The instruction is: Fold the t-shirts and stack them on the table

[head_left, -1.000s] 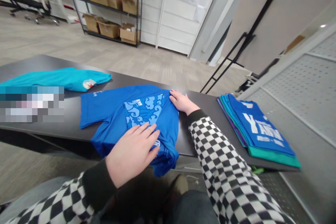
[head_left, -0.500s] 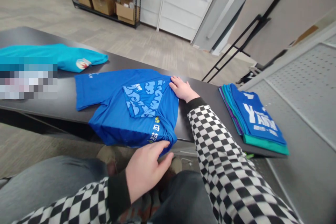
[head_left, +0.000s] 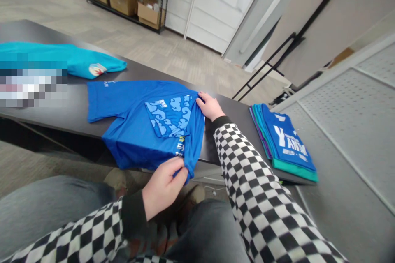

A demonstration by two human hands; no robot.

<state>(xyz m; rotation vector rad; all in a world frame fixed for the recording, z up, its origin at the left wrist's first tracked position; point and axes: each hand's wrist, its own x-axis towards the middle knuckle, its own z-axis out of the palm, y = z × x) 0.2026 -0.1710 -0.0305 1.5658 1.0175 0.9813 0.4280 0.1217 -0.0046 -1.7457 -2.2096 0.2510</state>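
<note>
A blue T-shirt [head_left: 138, 107] lies partly folded on the dark table, its near part hanging over the front edge. One sleeve, with a light-blue cloud pattern, is folded across the body; the other stretches out to the left. My left hand [head_left: 163, 187] is closed, pinching the shirt's near right corner between thumb and fingers. At the far right corner, my right hand [head_left: 211, 107] has its fingers bent over the fabric and closed on it; the thumb is partly hidden.
A stack of folded shirts [head_left: 288, 141], blue on top, sits at the table's right end beside a grey perforated panel [head_left: 364, 102]. A turquoise shirt [head_left: 77, 59] lies at the left by a pixelated patch. Behind stands a shelf with cardboard boxes [head_left: 121, 2].
My left hand has closed on the shirt's near corner, which it was beside with fingers apart. My right hand's fingers have curled in at the far corner. The view has shifted slightly.
</note>
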